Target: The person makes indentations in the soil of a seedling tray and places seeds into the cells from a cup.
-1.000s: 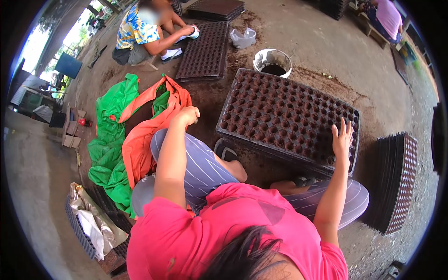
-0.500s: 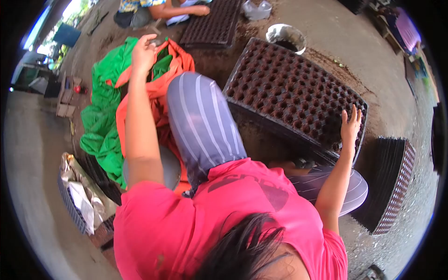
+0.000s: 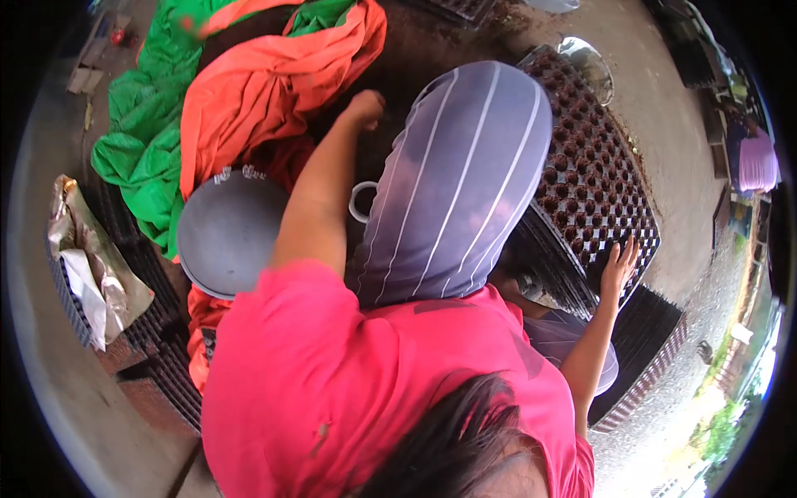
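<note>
My left hand (image 3: 365, 109) is low beside my raised knee, to the right of the orange cloth (image 3: 249, 100). Its fingers look curled, and whatever they may hold is hidden. My right hand (image 3: 619, 264) rests with fingers spread on the near right corner of a black seedling tray (image 3: 594, 170). Dark soil fills many of the tray's cells, and it tops a stack of trays. Between my left forearm and the knee shows a white ring-shaped rim (image 3: 362, 202). Left of that forearm is a round grey lid or tub (image 3: 230, 232).
Green cloth (image 3: 141, 124) lies bunched at the left. A white bucket (image 3: 588, 68) stands behind the tray. More stacked black trays (image 3: 639, 349) sit at the right, and crumpled silvery packaging (image 3: 95, 266) lies on trays at the left. Another tray (image 3: 452, 7) shows at the top.
My left hand has come from above the cloths down and right to beside the knee. My right hand stays at the tray's corner. The view has tilted, and the co-worker's arm is out of sight.
</note>
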`<state>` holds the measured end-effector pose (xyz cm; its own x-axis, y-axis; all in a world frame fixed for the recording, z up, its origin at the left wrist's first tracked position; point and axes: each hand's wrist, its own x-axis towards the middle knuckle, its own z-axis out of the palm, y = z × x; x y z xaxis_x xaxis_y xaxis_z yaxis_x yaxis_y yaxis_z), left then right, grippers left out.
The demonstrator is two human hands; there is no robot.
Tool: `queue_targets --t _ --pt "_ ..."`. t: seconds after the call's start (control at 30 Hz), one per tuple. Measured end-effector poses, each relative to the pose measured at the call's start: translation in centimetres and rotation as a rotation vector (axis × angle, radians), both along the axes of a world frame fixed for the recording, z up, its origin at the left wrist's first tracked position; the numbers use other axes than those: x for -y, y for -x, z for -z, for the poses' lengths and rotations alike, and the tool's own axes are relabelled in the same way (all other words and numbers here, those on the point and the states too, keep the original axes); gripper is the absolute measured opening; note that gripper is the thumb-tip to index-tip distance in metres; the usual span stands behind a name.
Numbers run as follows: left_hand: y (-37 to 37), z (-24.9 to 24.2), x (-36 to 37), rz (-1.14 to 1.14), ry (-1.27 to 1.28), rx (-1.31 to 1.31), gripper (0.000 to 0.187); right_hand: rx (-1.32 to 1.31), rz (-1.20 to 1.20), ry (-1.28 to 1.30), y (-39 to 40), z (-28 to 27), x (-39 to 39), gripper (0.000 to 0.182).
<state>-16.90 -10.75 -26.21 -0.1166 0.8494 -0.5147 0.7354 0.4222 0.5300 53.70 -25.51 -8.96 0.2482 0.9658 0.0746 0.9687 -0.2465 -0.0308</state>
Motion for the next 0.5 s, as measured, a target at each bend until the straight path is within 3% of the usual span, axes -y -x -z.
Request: queue_targets --t 0.07,0.1,0.13,0.2,0.23,0.3,0.33,0.4,0.5 --pt "0.3 -5.6 1.0 -0.065 0.0 -0.03 0.042 -0.084 -0.037 -0.043 -1.3 0.6 -0.4 0.062" --pt "1.6 -5.1 1.4 0.083 -0.138 -0.157 0.044 -0.125 -0.057 -0.05 -1.7 0.6 -0.7 0.064" --pt "2.2 -4.6 1.8 0.068 -0.133 -0.155 0.044 -0.187 -0.051 -0.059 -2.2 0.6 -1.0 0.063" --pt "1.8 -7.3 3.9 0.379 0.054 -0.331 0.055 -0.215 -0.049 -0.115 -1.4 -0.3 -1.6 0.06" --pt "1.1 -7.6 6.8 0.21 -0.066 -0.233 0.052 -0.2 -0.073 -0.17 -1.4 -0.5 -2.0 0.057" --pt "-1.6 -7.6 10.9 0.28 0.086 -0.193 0.083 -0.201 -0.032 -0.234 0.0 -2.5 -3.0 0.049" --pt "-3.9 -10.0 13.3 0.29 0.185 -0.254 0.088 -0.252 0.045 -0.251 3.5 -4.8 -3.3 0.048" --pt "-6.7 -9.3 16.7 0.315 0.171 -0.308 0.088 -0.378 0.131 -0.315 5.4 -6.2 -4.1 0.037" --pt "-8.8 -6.6 18.0 0.3 0.109 -0.367 0.087 -0.358 0.102 -0.32 6.1 -6.5 -5.6 0.038"
